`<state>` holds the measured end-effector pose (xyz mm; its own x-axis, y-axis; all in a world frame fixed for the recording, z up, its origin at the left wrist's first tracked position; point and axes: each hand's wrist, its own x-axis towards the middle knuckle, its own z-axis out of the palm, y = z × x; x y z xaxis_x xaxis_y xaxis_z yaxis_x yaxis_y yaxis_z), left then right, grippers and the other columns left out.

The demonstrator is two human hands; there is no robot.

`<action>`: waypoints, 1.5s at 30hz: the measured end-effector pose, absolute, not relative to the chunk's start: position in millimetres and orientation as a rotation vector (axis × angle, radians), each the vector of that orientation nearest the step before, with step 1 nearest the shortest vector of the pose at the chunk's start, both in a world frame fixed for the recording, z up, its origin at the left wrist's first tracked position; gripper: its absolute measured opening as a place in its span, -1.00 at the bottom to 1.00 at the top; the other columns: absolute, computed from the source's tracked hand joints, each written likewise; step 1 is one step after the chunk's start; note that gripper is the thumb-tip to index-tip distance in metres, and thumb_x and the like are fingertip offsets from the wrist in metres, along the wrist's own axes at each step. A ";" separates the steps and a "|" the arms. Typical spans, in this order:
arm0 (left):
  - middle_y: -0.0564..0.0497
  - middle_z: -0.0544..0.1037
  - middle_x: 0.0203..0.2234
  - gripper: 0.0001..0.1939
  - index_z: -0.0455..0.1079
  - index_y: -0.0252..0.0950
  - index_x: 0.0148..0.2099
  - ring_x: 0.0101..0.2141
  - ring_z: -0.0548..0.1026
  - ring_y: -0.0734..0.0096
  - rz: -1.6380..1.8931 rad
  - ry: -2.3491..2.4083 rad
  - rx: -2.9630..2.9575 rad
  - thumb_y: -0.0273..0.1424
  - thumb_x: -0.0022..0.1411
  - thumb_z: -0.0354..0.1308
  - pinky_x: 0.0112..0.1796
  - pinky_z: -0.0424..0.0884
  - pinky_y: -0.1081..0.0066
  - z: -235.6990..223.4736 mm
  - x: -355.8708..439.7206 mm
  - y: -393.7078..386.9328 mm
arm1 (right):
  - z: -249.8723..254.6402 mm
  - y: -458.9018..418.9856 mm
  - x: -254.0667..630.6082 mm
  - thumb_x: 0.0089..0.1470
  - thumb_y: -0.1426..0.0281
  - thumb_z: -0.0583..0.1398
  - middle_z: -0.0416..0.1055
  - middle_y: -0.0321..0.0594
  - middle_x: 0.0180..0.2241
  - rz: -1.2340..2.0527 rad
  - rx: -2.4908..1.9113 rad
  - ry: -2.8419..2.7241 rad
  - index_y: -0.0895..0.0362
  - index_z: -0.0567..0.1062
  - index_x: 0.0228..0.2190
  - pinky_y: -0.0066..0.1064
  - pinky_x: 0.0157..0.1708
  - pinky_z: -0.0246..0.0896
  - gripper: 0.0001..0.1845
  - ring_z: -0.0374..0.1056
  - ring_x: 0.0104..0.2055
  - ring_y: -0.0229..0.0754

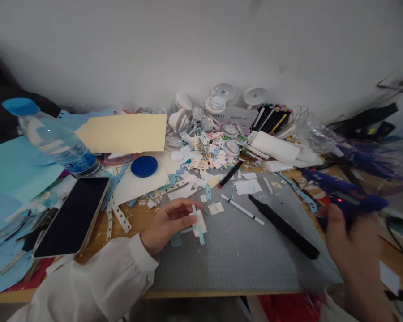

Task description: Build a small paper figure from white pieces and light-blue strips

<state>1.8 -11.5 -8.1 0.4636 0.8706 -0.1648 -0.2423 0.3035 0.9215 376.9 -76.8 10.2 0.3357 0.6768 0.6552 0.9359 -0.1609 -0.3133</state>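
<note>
My left hand (pixel 169 223) pinches a small piece of white card (pixel 200 222) with a light blue paper strip (pixel 202 236) across it, just above the grey cutting mat (pixel 242 264). Over at the right, my right hand (pixel 352 250), a little blurred, is wrapped around a blue glue gun (pixel 342 192) with a red light glowing on its side. Near the left hand lie a small white paper square (pixel 216 208) and a white pen (pixel 242 209). A black tool with a long tapered body (pixel 285 228) lies between my hands.
To the left are a phone (pixel 72 217), a leaning water bottle (pixel 57 138) and a blue lid (pixel 144 166). Behind the mat sits a heap of paper cutouts (pixel 211 150), with markers (pixel 270 118) and a white roll (pixel 275 146) to its right. A cable (pixel 398 239) trails at the right.
</note>
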 end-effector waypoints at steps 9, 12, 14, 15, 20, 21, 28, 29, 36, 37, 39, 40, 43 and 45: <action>0.11 0.45 -0.47 -0.65 0.45 -0.28 -0.22 -0.48 0.40 0.56 0.855 0.776 0.890 -0.38 -0.08 0.45 -0.43 0.36 0.54 -7.8 1.9 -8.0 | 26.8 -38.1 272.0 -0.19 0.27 0.34 0.34 -0.31 -0.73 -0.048 -1.681 -1.326 0.04 0.31 -0.65 -0.42 -0.72 0.14 -0.70 0.25 -0.73 -0.23; 0.11 0.45 -0.48 -0.66 0.44 -0.29 -0.24 -0.49 0.40 0.56 0.858 0.775 0.867 -0.40 -0.09 0.45 -0.45 0.36 0.55 -7.2 0.9 -6.0 | 9.1 -40.1 252.6 -0.19 0.29 0.27 0.27 -0.39 -0.80 0.053 -1.593 -1.489 0.03 0.32 -0.68 -0.44 -0.75 0.13 -0.77 0.19 -0.78 -0.26; 0.11 0.44 -0.49 -0.67 0.44 -0.29 -0.25 -0.50 0.39 0.58 0.862 0.780 0.854 -0.42 -0.10 0.45 -0.47 0.35 0.57 -6.4 0.6 -5.3 | 0.3 -43.4 248.2 -0.20 0.30 0.25 0.37 -0.35 -0.72 0.078 -1.544 -1.558 0.03 0.39 -0.61 -0.39 -0.67 0.25 -0.87 0.29 -0.70 -0.20; 0.11 0.44 -0.49 -0.67 0.45 -0.29 -0.26 -0.51 0.38 0.59 0.860 0.782 0.848 -0.43 -0.10 0.45 -0.47 0.34 0.58 -5.9 0.6 -5.2 | -2.5 -44.8 247.8 -0.20 0.31 0.26 0.43 -0.32 -0.65 0.076 -1.523 -1.589 0.03 0.42 -0.56 -0.36 -0.61 0.31 -0.90 0.36 -0.63 -0.16; 0.10 0.49 -0.47 -0.69 0.45 -0.28 -0.26 -0.50 0.41 0.59 0.814 0.738 0.821 -0.46 -0.08 0.44 -0.48 0.35 0.59 -3.5 1.4 -4.9 | -6.0 -48.4 252.0 -0.16 0.35 0.28 0.50 -0.27 -0.47 0.032 -1.443 -1.732 0.03 0.42 -0.48 -0.33 -0.47 0.37 -0.87 0.44 -0.49 -0.14; 0.10 0.50 -0.47 -0.70 0.45 -0.27 -0.26 -0.50 0.42 0.58 0.802 0.726 0.818 -0.46 -0.07 0.44 -0.47 0.35 0.59 -3.1 1.5 -4.8 | -6.8 -49.1 253.3 -0.16 0.35 0.29 0.50 -0.27 -0.47 0.037 -1.450 -1.739 0.02 0.42 -0.47 -0.34 -0.47 0.36 -0.86 0.44 -0.49 -0.15; 0.11 0.50 -0.50 -0.73 0.46 -0.29 -0.30 -0.51 0.43 0.57 0.796 0.742 0.852 -0.44 -0.08 0.45 -0.48 0.37 0.59 -2.3 1.9 -4.8 | -15.4 -56.0 260.0 -0.13 0.30 0.31 0.43 -0.31 -0.51 0.066 -1.541 -1.851 0.00 0.40 -0.40 -0.33 -0.47 0.29 -0.79 0.40 -0.51 -0.15; 0.10 0.50 -0.50 -0.74 0.46 -0.29 -0.31 -0.51 0.43 0.57 0.797 0.743 0.859 -0.44 -0.08 0.44 -0.48 0.37 0.59 -2.5 1.7 -5.1 | -14.9 -56.1 259.5 -0.13 0.30 0.30 0.42 -0.31 -0.51 0.061 -1.552 -1.836 0.00 0.39 -0.41 -0.33 -0.48 0.28 -0.80 0.39 -0.51 -0.15; 0.12 0.49 -0.52 -0.79 0.47 -0.29 -0.40 -0.53 0.41 0.62 0.798 0.753 0.852 -0.48 -0.10 0.44 -0.49 0.35 0.64 -4.7 -0.2 -5.7 | -6.7 -53.3 254.2 -0.12 0.33 0.27 0.38 -0.31 -0.51 0.090 -1.525 -1.814 -0.01 0.36 -0.41 -0.34 -0.48 0.23 -0.81 0.35 -0.51 -0.17; 0.12 0.48 -0.53 -0.79 0.47 -0.29 -0.41 -0.53 0.41 0.62 0.794 0.758 0.852 -0.48 -0.10 0.44 -0.49 0.35 0.64 -4.5 -0.2 -5.6 | -5.9 -52.8 252.9 -0.12 0.34 0.27 0.38 -0.31 -0.51 0.087 -1.523 -1.793 -0.01 0.36 -0.42 -0.34 -0.48 0.23 -0.82 0.35 -0.51 -0.18; 0.12 0.48 -0.54 -0.80 0.48 -0.29 -0.41 -0.53 0.40 0.61 0.790 0.769 0.853 -0.48 -0.11 0.44 -0.49 0.35 0.62 -3.9 0.0 -5.4 | -4.3 -51.5 250.4 -0.11 0.34 0.26 0.38 -0.32 -0.51 0.067 -1.518 -1.767 0.00 0.36 -0.42 -0.35 -0.49 0.21 -0.83 0.34 -0.53 -0.20; 0.12 0.48 -0.54 -0.80 0.48 -0.29 -0.42 -0.53 0.40 0.60 0.791 0.772 0.854 -0.47 -0.11 0.44 -0.48 0.35 0.61 -3.5 0.1 -5.4 | -3.9 -50.9 249.7 -0.11 0.35 0.26 0.37 -0.33 -0.52 0.058 -1.509 -1.769 0.00 0.35 -0.43 -0.36 -0.50 0.20 -0.83 0.33 -0.54 -0.21; 0.11 0.49 -0.54 -0.80 0.47 -0.29 -0.42 -0.52 0.40 0.58 0.792 0.781 0.858 -0.47 -0.11 0.44 -0.48 0.35 0.59 -3.8 0.3 -5.9 | -5.5 -51.1 253.4 -0.12 0.40 0.27 0.36 -0.37 -0.53 0.151 -1.444 -1.788 -0.01 0.33 -0.40 -0.39 -0.52 0.19 -0.78 0.32 -0.55 -0.24; 0.11 0.49 -0.54 -0.80 0.47 -0.29 -0.42 -0.52 0.40 0.57 0.796 0.790 0.873 -0.47 -0.11 0.44 -0.48 0.34 0.58 -5.3 0.4 -5.9 | -9.3 -53.9 261.0 -0.13 0.39 0.29 0.37 -0.38 -0.52 0.296 -1.392 -1.773 -0.04 0.34 -0.37 -0.37 -0.51 0.20 -0.74 0.33 -0.52 -0.22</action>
